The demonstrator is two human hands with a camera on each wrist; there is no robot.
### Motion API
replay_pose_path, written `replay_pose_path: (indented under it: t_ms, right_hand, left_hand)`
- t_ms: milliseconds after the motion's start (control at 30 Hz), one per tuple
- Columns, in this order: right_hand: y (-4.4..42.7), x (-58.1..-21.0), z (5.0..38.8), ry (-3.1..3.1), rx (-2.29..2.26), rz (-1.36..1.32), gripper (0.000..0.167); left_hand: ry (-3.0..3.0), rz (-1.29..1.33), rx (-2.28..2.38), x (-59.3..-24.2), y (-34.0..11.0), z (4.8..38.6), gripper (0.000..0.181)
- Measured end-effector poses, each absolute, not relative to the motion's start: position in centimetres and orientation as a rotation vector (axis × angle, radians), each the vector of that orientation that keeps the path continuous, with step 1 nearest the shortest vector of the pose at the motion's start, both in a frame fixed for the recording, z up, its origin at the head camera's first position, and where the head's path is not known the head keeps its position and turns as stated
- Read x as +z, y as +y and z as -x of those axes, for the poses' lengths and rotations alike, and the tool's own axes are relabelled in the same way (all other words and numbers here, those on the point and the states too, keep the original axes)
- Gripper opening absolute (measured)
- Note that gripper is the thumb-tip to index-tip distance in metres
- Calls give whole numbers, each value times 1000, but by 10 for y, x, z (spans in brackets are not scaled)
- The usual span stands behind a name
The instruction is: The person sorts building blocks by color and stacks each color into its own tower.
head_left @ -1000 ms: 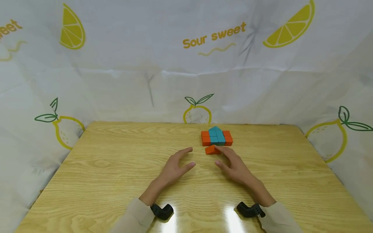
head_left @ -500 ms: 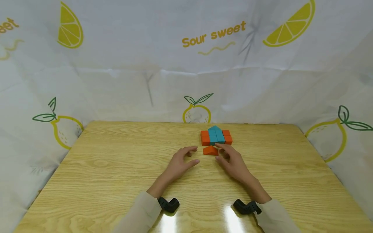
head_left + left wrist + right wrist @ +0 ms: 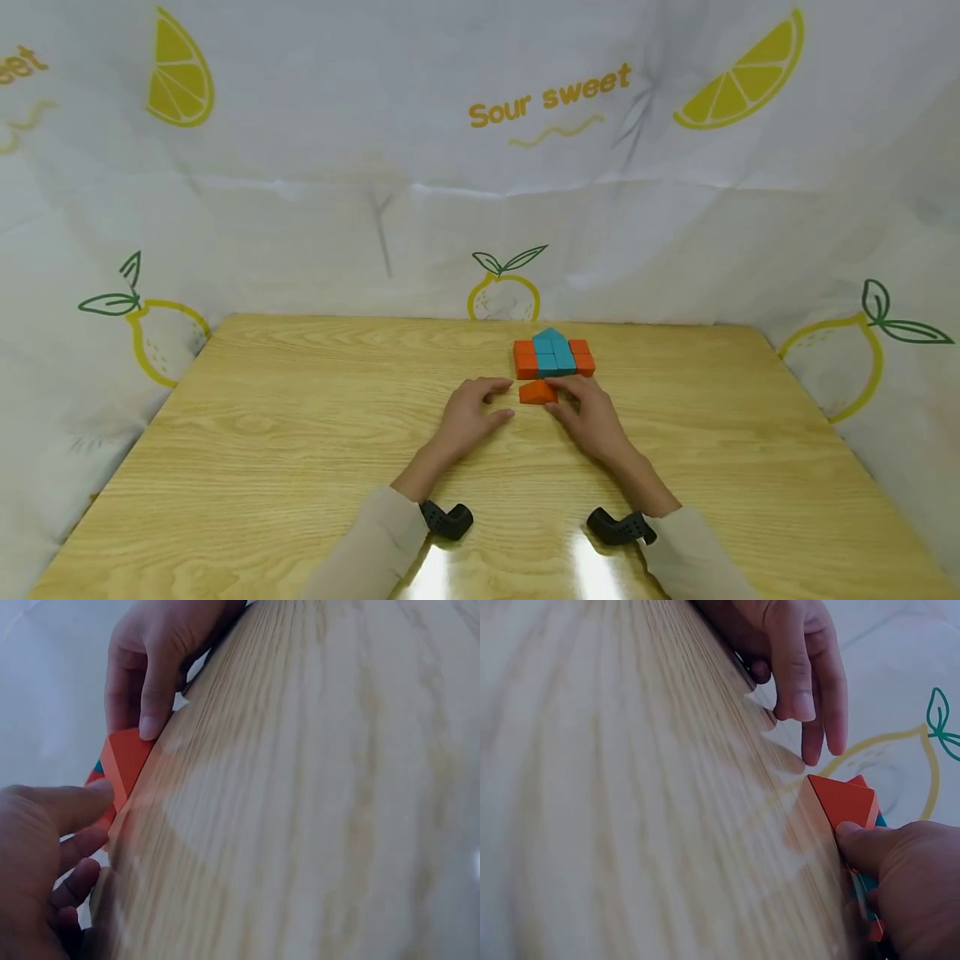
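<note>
An orange wedge-shaped block point(image 3: 533, 392) lies on the table just in front of a flat group of blue and orange blocks point(image 3: 553, 358). My right hand point(image 3: 592, 421) pinches its right end, thumb on the near side and a finger behind; the right wrist view shows that thumb point(image 3: 862, 844) pressed on the orange face. To the left, my left hand point(image 3: 467, 417) has its thumb and fingers apart and loosely bent, with a small gap to the block. Part of the block group is hidden behind the hands in both wrist views.
The wood-grain table point(image 3: 300, 417) reaches back to a white curtain point(image 3: 337, 242) printed with lemons. Black wrist devices point(image 3: 450, 521) sit at both cuffs. Light glares off the table's near part.
The right hand has closed on the orange block, which has turned and shifted slightly left. My left hand has moved right, nearer to it. The block group keeps its arrangement.
</note>
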State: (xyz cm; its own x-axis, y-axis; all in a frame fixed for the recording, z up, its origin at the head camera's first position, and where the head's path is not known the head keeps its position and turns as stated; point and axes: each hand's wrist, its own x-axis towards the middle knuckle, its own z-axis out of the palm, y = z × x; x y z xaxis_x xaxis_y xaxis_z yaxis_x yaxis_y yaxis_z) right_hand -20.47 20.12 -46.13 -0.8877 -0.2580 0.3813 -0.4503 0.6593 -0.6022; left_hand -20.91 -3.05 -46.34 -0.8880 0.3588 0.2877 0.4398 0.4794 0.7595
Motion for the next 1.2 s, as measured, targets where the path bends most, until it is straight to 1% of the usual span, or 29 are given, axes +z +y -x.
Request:
replay_pose_path:
  t_ms: [167,467,833,1200]
  right_hand:
    - [198,-463,200,-2575,1037,-576,35]
    - [186,-462,192,-2541,1106,-573,35]
    - [169,-461,187,-2477,1155,-627,33]
    - [153,-462,188,-2392,1170,-715,36]
  left_hand:
    - [-2603,746,-1277,-467,-29,206,41]
    - [-2528,771,-1293,-465,-30,199,40]
    - [-2480,731,-1294,-465,-33,201,35]
    - [-2480,683,-1289,-461,-50,198,34]
